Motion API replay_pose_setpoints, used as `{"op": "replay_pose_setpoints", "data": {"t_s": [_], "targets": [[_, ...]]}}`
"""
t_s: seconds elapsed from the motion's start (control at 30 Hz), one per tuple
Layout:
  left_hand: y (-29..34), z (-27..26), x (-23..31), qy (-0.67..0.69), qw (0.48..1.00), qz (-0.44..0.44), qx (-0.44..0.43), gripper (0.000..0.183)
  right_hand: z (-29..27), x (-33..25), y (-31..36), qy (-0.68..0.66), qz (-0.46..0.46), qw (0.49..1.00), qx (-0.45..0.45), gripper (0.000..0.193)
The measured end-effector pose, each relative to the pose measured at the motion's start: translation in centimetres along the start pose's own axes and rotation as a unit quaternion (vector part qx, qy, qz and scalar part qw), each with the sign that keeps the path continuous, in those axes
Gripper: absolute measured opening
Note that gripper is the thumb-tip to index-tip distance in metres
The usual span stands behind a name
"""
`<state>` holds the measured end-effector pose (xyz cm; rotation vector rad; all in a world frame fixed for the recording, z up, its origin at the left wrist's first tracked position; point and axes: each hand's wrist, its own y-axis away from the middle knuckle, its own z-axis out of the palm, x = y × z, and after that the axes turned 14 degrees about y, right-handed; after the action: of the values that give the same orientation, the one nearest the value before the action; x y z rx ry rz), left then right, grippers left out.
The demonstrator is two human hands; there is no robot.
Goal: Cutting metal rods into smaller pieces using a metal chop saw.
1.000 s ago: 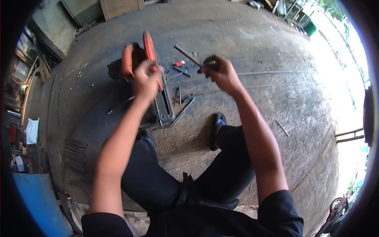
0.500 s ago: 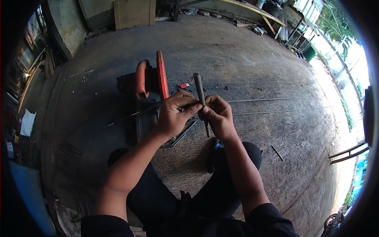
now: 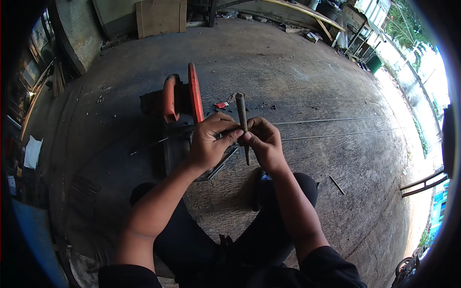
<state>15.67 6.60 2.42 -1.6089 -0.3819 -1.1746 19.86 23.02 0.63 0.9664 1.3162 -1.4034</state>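
Note:
Between my two hands stands a tapered metal rod point(image 3: 242, 108), dull grey-brown, much like a punch or chisel. Its thick blunt end points up and away, and the thin end comes out below my fingers. My left hand point(image 3: 214, 139) pinches its middle from the left with thumb and fingers. From the other side my right hand point(image 3: 265, 145) grips it too, thumb against the shaft. Just beyond my left hand is a cut-off saw with a red guard point(image 3: 195, 93) and an orange-red handle point(image 3: 169, 98). My left hand hides part of the saw's base.
Two long thin metal rods point(image 3: 331, 120) stretch right across the concrete floor point(image 3: 307, 86). A small red packet point(image 3: 221, 105) lies beyond my hands among dark bits. One short rod point(image 3: 337, 185) is right of my knee. A brown board point(image 3: 161, 19) leans at the back wall.
Both hands keep their hold on the metal rod. Its upper end has tipped slightly, and the whole view has shifted a little. Nothing was let go.

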Motion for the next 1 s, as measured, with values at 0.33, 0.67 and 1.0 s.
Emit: {"op": "replay_pose_setpoints", "data": {"t_s": [0.33, 0.67, 1.0], "targets": [[0.1, 0.0, -0.1, 0.017, 1.0, -0.018, 0.007, 0.011, -0.1, -0.2, 0.0, 0.001, -0.015, 1.0, -0.019, 0.018], [-0.1, 0.3, -0.6, 0.068, 0.995, -0.06, 0.033, 0.013, 0.6, -0.4, 0.1, -0.124, 0.075, 0.989, -0.003, 0.03], [-0.9, 0.0, -3.0, 0.007, 0.989, -0.145, 0.024, 0.024, -2.2, -2.4, -0.8, -0.576, 0.034, 0.814, 0.067, 0.013]]}}
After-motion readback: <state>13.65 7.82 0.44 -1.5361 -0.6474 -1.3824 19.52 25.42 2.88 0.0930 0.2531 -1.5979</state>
